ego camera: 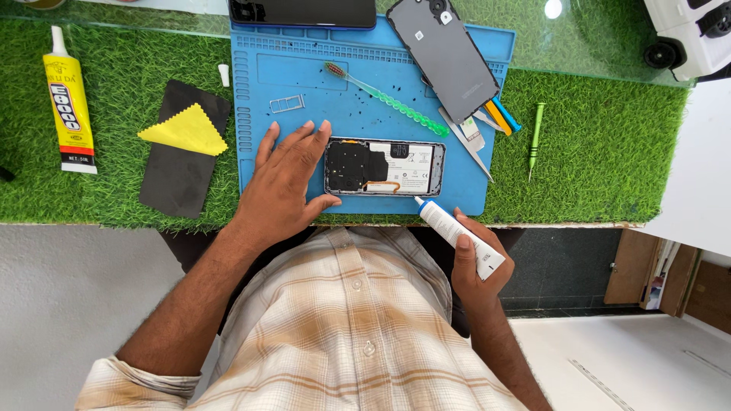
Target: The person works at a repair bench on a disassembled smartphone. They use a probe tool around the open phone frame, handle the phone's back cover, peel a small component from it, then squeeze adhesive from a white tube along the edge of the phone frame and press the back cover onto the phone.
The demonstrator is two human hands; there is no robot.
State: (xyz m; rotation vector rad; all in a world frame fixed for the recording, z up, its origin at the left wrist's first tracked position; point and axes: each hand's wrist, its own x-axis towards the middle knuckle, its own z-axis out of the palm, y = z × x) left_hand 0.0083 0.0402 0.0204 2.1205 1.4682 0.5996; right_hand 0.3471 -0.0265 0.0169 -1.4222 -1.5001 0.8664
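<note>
left hand: flat, fingers spread, palm down on the blue repair mat, fingertips against the left end of the opened phone. Grips nothing; reads as a brace so the phone can't slide.
right hand: closed around a small white tube, held like a pen, blue nozzle tip just at the phone's lower right corner. Angle suits laying a bead along the frame edge, my guess.
opened phone: back off, internals up, lying lengthwise at the mat's near edge, right in front of the person.
back cover: grey, parked tilted at the mat's top right, well apart from the phone.
toothbrush: green handle, diagonal on the mat above the phone; dark specks around it.
SIM tray: on the mat, upper left of the phone.
tweezers and pry tools: clustered at the mat's right edge, near the right hand's side.
green screwdriver: off the mat, on the artificial grass.
yellow glue tube: far left on the grass, untouched.
yellow cloth: on a dark sheet, left of the mat.
</note>
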